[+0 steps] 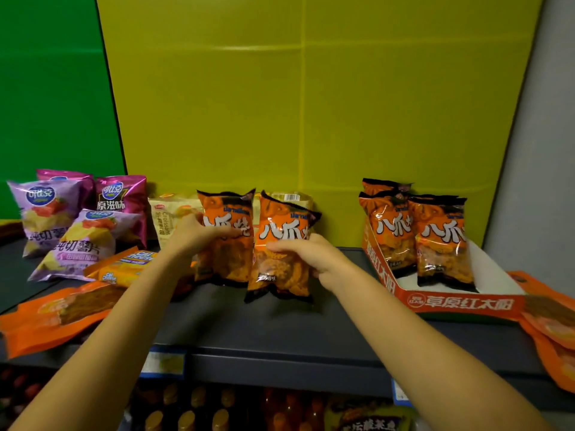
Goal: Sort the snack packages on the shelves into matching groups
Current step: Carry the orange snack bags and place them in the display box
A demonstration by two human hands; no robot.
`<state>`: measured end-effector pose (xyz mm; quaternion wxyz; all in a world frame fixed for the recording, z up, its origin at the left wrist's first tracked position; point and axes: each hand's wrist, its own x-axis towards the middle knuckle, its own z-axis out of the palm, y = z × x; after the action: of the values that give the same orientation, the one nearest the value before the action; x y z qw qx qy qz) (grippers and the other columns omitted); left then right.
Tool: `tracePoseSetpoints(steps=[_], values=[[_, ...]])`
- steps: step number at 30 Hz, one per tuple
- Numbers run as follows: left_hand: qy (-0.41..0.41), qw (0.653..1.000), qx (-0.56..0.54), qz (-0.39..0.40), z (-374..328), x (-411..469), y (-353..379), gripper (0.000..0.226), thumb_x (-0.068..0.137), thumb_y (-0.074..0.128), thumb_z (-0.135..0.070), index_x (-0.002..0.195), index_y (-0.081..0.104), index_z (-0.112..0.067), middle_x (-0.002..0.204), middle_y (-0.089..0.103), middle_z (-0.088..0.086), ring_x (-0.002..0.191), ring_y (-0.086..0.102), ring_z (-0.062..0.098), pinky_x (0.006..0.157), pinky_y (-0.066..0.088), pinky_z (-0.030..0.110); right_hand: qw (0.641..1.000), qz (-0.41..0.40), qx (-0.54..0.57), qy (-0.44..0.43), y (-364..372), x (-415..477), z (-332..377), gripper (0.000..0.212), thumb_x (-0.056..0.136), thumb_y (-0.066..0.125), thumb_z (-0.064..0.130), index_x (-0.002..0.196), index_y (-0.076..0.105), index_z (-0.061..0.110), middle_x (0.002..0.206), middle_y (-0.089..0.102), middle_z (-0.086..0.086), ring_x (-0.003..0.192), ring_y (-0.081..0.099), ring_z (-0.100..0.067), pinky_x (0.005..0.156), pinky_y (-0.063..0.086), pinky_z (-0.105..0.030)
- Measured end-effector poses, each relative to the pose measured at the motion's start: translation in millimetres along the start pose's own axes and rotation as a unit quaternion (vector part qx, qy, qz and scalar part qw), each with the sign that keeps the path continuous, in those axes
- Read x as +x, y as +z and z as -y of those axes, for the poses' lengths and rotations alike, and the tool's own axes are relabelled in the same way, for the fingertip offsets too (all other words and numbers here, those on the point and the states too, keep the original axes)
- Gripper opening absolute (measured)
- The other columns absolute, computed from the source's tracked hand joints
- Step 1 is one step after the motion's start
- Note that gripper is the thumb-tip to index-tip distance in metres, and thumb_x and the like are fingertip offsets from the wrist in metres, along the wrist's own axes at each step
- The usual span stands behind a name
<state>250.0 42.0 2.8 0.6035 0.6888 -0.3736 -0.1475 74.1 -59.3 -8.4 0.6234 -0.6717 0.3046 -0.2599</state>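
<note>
The lower shelf under the dark grey shelf board (pixel 311 325) is dim and blurred: only rows of orange-capped bottles (pixel 186 412) and a dark packet (pixel 370 421) cut off by the bottom edge can be made out. At the right edge, flat orange pouches (pixel 557 331) run out of frame, and another flat orange pouch (pixel 59 312) lies at the left front of the shelf, partly behind the left forearm. Beige croissant packets (pixel 165 219) stand largely hidden behind the held bags, and a yellow-orange wafer packet (pixel 124 265) is partly covered by the left arm.

The left hand (pixel 199 231) is closed around the left side of an orange-and-black crinkly snack bag (pixel 227 244), its fingers wrapped over the front. The right hand (pixel 308 253) grips a second matching orange-and-black snack bag (pixel 280 269), fingers curled across its middle. Both bags stand upright, side by side and touching, at the middle of the shelf.

To the right, three more identical orange snack bags (pixel 435 237) stand in a red-and-white cardboard display tray (pixel 460 303), well apart from the hands. At the far left, purple and pink crisp bags (pixel 77 225) cluster together against the green backing (pixel 46 104).
</note>
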Motion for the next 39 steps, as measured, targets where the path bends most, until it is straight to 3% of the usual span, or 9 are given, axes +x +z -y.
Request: tracePoseSetpoints(steps=[3, 8, 11, 15, 20, 24, 32, 36, 39], values=[[0.035, 0.996, -0.082, -0.032, -28.9, -8.8, 16.6, 0.045, 0.068, 0.076, -0.007, 0.110, 0.061, -0.006, 0.097, 0.069, 0.008, 0.089, 0.066, 0.023, 0.064, 0.054, 0.028, 0.997, -0.040, 0.054, -0.047, -31.3, -16.6, 18.7, 0.034, 0.071, 0.076, 0.013, 0.101, 0.060, 0.017, 0.101, 0.068, -0.003, 0.085, 0.062, -0.018, 0.070, 0.052, -0.030], [0.108, 0.975, -0.194, 0.008, -79.5, -21.2, 68.9, 0.065, 0.064, 0.075, -0.010, 0.125, 0.051, -0.008, 0.117, 0.066, 0.012, 0.104, 0.065, 0.028, 0.086, 0.054, 0.042, 0.978, -0.143, 0.105, -0.109, -109.4, -40.1, 41.3, 0.061, 0.066, 0.079, 0.017, 0.123, 0.056, 0.013, 0.109, 0.069, -0.009, 0.095, 0.067, -0.024, 0.078, 0.056, -0.037], [0.123, 0.964, -0.230, 0.045, -97.7, -31.0, 118.1, 0.067, 0.065, 0.075, -0.005, 0.127, 0.048, -0.009, 0.117, 0.066, 0.011, 0.102, 0.066, 0.026, 0.080, 0.056, 0.038, 0.960, -0.204, 0.145, -0.128, -162.5, -58.3, 47.7, 0.061, 0.067, 0.077, 0.014, 0.124, 0.057, 0.012, 0.104, 0.070, -0.007, 0.090, 0.067, -0.021, 0.078, 0.056, -0.038], [0.089, 0.949, -0.290, 0.083, -104.8, -41.7, 188.8, 0.069, 0.060, 0.079, -0.006, 0.124, 0.051, -0.005, 0.110, 0.068, 0.011, 0.095, 0.067, 0.025, 0.075, 0.057, 0.038, 0.930, -0.261, 0.204, -0.158, -219.6, -78.9, 43.5, 0.065, 0.066, 0.076, 0.009, 0.127, 0.055, 0.008, 0.103, 0.068, -0.007, 0.083, 0.068, -0.018, 0.056, 0.056, -0.028], [0.079, 0.940, -0.315, 0.101, -98.0, -55.9, 260.0, 0.069, 0.072, 0.073, 0.001, 0.131, 0.040, -0.008, 0.118, 0.062, 0.008, 0.094, 0.064, 0.014, 0.058, 0.055, 0.017, 0.910, -0.248, 0.257, -0.210, -260.1, -92.3, 29.2, 0.048, 0.076, 0.069, 0.005, 0.122, 0.058, 0.012, 0.102, 0.071, -0.006, 0.092, 0.068, -0.019, 0.063, 0.058, -0.029], [0.075, 0.966, -0.220, 0.112, -74.2, -61.4, 286.6, 0.071, 0.071, 0.075, -0.001, 0.129, 0.033, -0.011, 0.117, 0.056, 0.005, 0.108, 0.058, 0.022, 0.078, 0.050, 0.028, 0.908, -0.228, 0.275, -0.217, -273.8, -86.9, 14.0, 0.055, 0.079, 0.068, 0.007, 0.131, 0.052, 0.013, 0.118, 0.066, -0.006, 0.106, 0.064, -0.020, 0.077, 0.058, -0.032], [0.119, 0.990, -0.010, 0.081, -55.2, -48.0, 287.9, 0.081, 0.066, 0.081, -0.015, 0.127, 0.028, -0.007, 0.129, 0.054, 0.009, 0.118, 0.055, 0.024, 0.097, 0.047, 0.037, 0.982, -0.130, -0.031, -0.133, -277.8, -70.8, -19.3, 0.051, 0.082, 0.067, 0.013, 0.130, 0.049, 0.015, 0.120, 0.061, -0.002, 0.103, 0.059, -0.016, 0.086, 0.049, -0.029], [0.120, 0.988, 0.030, 0.096, -53.7, -43.3, 286.3, 0.085, 0.064, 0.082, -0.021, 0.129, 0.028, -0.008, 0.131, 0.055, 0.010, 0.119, 0.055, 0.025, 0.100, 0.047, 0.042, 0.963, -0.148, -0.214, -0.074, -268.5, -60.7, -26.5, 0.056, 0.075, 0.075, 0.019, 0.125, 0.053, 0.012, 0.125, 0.061, -0.008, 0.108, 0.059, -0.023, 0.087, 0.051, -0.035], [0.122, 0.987, 0.019, 0.099, -57.5, -44.6, 286.3, 0.078, 0.072, 0.076, -0.025, 0.128, 0.023, -0.011, 0.126, 0.055, 0.008, 0.115, 0.056, 0.023, 0.100, 0.046, 0.042, 0.938, -0.230, -0.244, -0.086, -269.9, -53.3, -25.0, 0.094, 0.067, 0.081, 0.024, 0.139, 0.025, 0.006, 0.139, 0.047, -0.011, 0.127, 0.048, -0.031, 0.101, 0.043, -0.043]])
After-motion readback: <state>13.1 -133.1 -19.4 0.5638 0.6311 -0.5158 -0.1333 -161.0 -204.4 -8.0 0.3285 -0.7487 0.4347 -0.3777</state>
